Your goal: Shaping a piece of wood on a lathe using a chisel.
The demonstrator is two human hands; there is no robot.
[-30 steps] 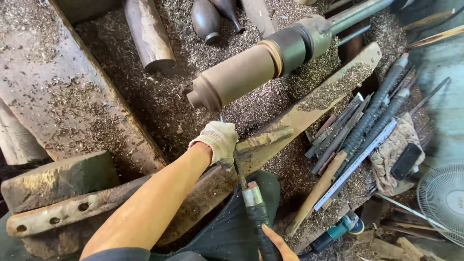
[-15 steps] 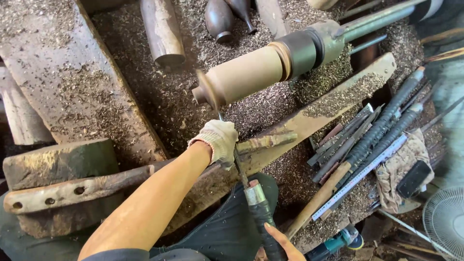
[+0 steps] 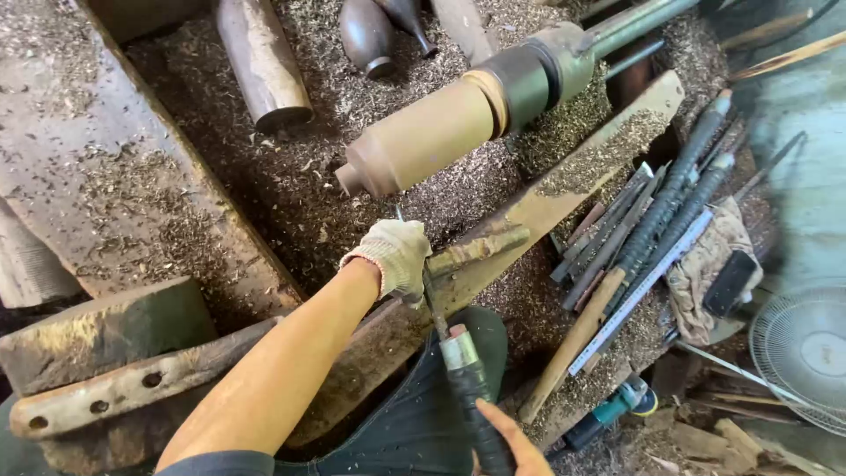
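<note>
Blank's roughed round: left gloved hand (image 3: 398, 256) closed on long steel turning chisel (image 3: 432, 295), right hand (image 3: 507, 441) gripping its handle, tan wooden cylinder (image 3: 423, 137) still unshaped.

One wooden workpiece (image 3: 423, 141) sits on the lathe. Two dark turned vases (image 3: 366, 35) lie behind. One fan (image 3: 802, 353), one cloth (image 3: 718, 256)

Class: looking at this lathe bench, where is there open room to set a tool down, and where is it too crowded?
Free: the shavings-strewn plank left of the spinning workpiece, and the shavings bed between them. Crowded: the chisels and rag on the right, and around the gloved left hand on the tool rest.
</note>
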